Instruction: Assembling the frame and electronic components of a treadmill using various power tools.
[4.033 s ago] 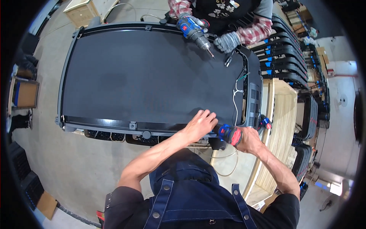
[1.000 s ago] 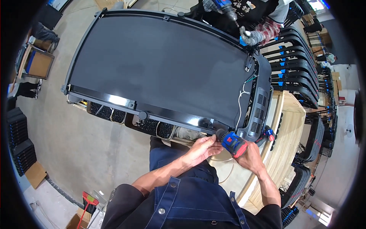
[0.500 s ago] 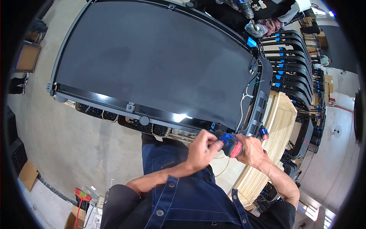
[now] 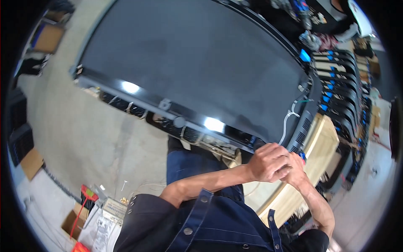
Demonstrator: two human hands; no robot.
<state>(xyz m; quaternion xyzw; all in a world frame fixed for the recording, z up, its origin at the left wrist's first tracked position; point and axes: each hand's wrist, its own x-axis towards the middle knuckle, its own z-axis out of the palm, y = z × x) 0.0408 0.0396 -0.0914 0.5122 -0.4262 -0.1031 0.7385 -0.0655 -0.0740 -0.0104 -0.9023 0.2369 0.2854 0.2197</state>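
Observation:
In front of me lies a large treadmill base point(image 4: 197, 71) with a dark flat belt and black side rails. Both my hands are together at its near right corner. My right hand point(image 4: 296, 168) is wrapped around a cordless drill, which is now almost wholly covered by my hands. Its dark front end point(image 4: 259, 145) pokes out beside the rail. My left hand point(image 4: 269, 163) has its fingers curled over the drill and presses against my right hand. A white cable point(image 4: 286, 124) runs along the belt's right end, close above my hands. The drill's tip is blurred.
A co-worker's gloved hand point(image 4: 310, 41) and a blue drill point(image 4: 301, 9) are at the far right corner. A wooden crate point(image 4: 321, 140) stands at right, beyond it a row of black curved frames point(image 4: 342, 90). Black parts point(image 4: 136, 110) sit below the near rail.
The view has shifted, so the treadmill base sits lower and further right. My left hand has gone from pinching at the drill's front to closing over its body, hiding it.

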